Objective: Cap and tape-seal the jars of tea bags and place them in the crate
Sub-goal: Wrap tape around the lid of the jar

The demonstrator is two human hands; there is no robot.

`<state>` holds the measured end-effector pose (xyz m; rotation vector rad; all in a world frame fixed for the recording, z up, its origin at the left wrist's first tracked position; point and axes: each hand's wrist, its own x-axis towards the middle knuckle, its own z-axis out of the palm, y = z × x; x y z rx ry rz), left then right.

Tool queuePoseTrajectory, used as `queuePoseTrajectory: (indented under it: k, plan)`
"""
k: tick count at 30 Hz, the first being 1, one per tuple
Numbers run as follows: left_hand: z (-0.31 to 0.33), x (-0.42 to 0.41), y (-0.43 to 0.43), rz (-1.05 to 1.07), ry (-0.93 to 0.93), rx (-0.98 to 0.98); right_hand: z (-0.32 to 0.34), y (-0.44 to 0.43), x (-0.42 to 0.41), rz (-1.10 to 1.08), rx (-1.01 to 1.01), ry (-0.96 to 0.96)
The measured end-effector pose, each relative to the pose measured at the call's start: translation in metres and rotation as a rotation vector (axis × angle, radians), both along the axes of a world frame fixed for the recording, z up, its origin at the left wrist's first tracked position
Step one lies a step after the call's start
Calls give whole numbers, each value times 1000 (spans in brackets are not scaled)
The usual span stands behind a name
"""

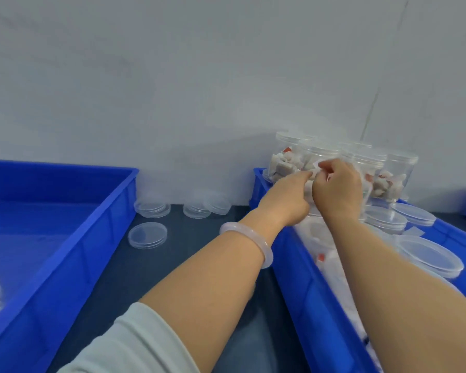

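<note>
Several clear plastic jars (288, 157) holding tea bags stand stacked at the far end of the right blue crate (307, 278). Both my hands reach to the front jar there. My left hand (288, 195) stretches its fingers toward the jar's side. My right hand (336, 189) pinches a small clear piece, probably tape (316, 165), against the jar. Capped jars (428, 255) lie lower in the same crate, partly hidden by my right forearm.
A large blue crate (73, 238) sits at the left with a clear lid at its near-left corner. Loose clear lids (147, 235) and short stacks of lids (152, 207) lie on the dark table between the crates. A white wall stands close behind.
</note>
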<state>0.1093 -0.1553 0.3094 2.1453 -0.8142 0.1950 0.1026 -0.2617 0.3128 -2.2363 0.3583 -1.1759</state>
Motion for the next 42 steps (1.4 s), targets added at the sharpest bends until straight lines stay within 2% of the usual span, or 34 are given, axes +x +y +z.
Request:
queuePoseTrajectory:
  k: [4, 11, 16, 20, 23, 26, 28, 35, 40, 42]
  plan:
    - [0, 2, 64, 162, -39, 20, 3, 61, 10, 178, -58, 8]
    - [2, -15, 201, 423, -70, 165, -17, 200, 10, 506, 9, 56]
    - [-6, -47, 291, 608, 60, 252, -31, 290, -10, 760, 15, 129]
    - [-13, -74, 338, 650, 176, 371, -44, 333, -29, 909, -23, 199]
    - [-19, -91, 363, 656, 259, 352, -48, 349, -41, 987, -44, 238]
    - [-24, -101, 375, 586, 453, 278, -51, 358, -52, 1093, -158, 388]
    - [-24, -102, 378, 541, 509, 313, -50, 358, -55, 1129, -211, 459]
    - [-29, -97, 380, 570, 528, 542, -45, 350, -63, 1187, -269, 590]
    - [-22, -101, 379, 551, 511, 460, -38, 345, -69, 1223, -285, 608]
    - [-10, -100, 378, 580, 424, 435, -35, 343, -71, 1229, -268, 543]
